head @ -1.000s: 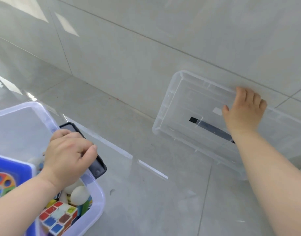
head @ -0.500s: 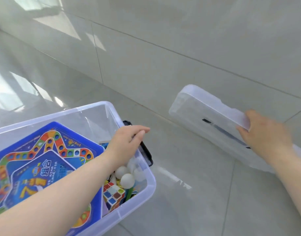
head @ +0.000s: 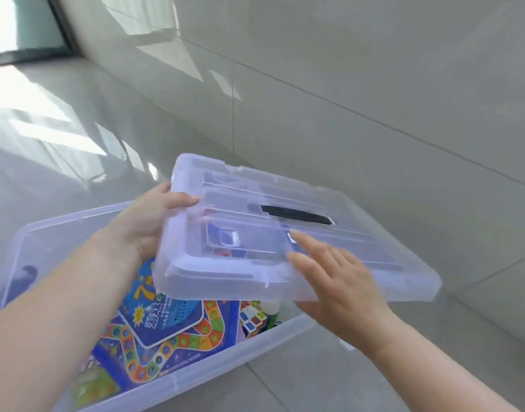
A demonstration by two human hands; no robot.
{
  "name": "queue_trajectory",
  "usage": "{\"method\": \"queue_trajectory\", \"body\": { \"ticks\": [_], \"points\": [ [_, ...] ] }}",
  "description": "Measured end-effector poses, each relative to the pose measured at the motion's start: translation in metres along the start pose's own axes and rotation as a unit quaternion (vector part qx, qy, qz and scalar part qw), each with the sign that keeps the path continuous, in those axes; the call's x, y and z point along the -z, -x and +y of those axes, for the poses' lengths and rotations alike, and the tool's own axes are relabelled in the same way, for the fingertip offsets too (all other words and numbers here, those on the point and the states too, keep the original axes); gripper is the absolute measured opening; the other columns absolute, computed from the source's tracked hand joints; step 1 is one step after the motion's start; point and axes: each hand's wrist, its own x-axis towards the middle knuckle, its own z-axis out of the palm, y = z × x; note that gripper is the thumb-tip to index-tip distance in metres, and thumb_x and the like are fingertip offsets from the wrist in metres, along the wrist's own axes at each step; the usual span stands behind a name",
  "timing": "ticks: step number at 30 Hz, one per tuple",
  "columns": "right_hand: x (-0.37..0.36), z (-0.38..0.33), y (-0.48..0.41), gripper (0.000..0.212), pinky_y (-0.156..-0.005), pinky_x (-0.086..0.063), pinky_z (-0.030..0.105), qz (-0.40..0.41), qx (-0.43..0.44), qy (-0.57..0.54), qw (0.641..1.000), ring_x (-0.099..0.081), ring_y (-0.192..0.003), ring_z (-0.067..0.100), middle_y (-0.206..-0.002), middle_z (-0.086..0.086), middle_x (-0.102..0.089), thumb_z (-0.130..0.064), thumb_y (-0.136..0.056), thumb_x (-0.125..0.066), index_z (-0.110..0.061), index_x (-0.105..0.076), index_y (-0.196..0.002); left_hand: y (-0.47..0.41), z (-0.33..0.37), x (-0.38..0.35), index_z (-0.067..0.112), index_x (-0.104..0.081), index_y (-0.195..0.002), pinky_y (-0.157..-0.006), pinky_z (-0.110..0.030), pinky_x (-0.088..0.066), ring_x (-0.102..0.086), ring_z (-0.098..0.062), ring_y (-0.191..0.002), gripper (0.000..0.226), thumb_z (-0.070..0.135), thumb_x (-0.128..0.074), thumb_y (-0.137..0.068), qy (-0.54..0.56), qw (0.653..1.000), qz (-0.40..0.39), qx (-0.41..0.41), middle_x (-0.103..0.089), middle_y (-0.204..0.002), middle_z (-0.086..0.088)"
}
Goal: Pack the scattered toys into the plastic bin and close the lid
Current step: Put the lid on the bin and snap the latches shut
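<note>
From the head view, the person is holding the clear lid [head: 359, 248] in the air above the right end of the open plastic bin [head: 196, 370], which is sitting on the glossy tiled floor [head: 329, 376] near the wall [head: 374, 84]. The lid is lying top side up, tilted and skewed across the bin, its right part overhanging the bin's right end. The left hand [head: 148, 224] is gripping the lid's left short edge, thumb on top and fingers underneath. The right hand [head: 338, 281] is clamping the near long rim, fingers lying flat on top and the rest of the hand showing beneath; it is blurred, so the exact finger placement is unclear. Inside the bin a blue board game [head: 166, 322] is lying flat, with a colour cube [head: 252, 319] and a white ball [head: 270, 306] at its right. The lid is looking light, thin and somewhat flexible, with a smooth, likely slippery surface, so the raised rim is probably giving the surest hold. Holding two edges as the hands are doing should be keeping it from twisting while it is being squared to the bin's rim.
</note>
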Motion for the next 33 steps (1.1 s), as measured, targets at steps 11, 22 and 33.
{"method": "queue_trajectory", "body": {
  "ticks": [11,22,33],
  "points": [
    [-0.031,0.021,-0.018,0.063,-0.113,-0.02,0.036,-0.227,-0.465,-0.259,0.816,-0.024,-0.141,0.027,-0.153,0.013,-0.023,-0.03,-0.093,-0.048,-0.007,-0.02,-0.145,0.083,-0.025,0.165,0.022,-0.055,-0.091,-0.038,-0.018,-0.052,-0.067,-0.002,-0.048,0.023,0.002,-0.053,-0.08,-0.105,0.979,0.174,-0.012,-0.072,-0.069,0.01],
    [-0.045,-0.001,-0.038,0.03,-0.076,-0.03,0.022,-0.231,-0.423,-0.368,0.795,-0.046,-0.093,0.015,-0.112,0.006,-0.055,-0.018,-0.096,-0.044,-0.01,-0.051,-0.124,0.097,-0.068,0.171,0.013,-0.05,-0.126,-0.101,-0.047,-0.036,-0.051,-0.034,-0.115,0.063,0.034,-0.047,-0.068,-0.39,0.854,0.342,0.038,-0.054,-0.127,-0.017],
    [-0.048,0.002,-0.027,0.071,-0.083,-0.043,0.035,-0.228,-0.525,-0.548,0.61,-0.053,-0.105,0.023,-0.143,-0.001,-0.04,-0.027,-0.086,-0.059,-0.03,-0.019,-0.145,0.089,-0.082,0.173,0.017,-0.028,-0.142,-0.11,-0.047,-0.029,-0.038,-0.034,-0.129,0.076,0.044,-0.062,-0.079,-0.298,0.857,0.405,0.112,-0.041,-0.142,-0.014]
  ]
}}
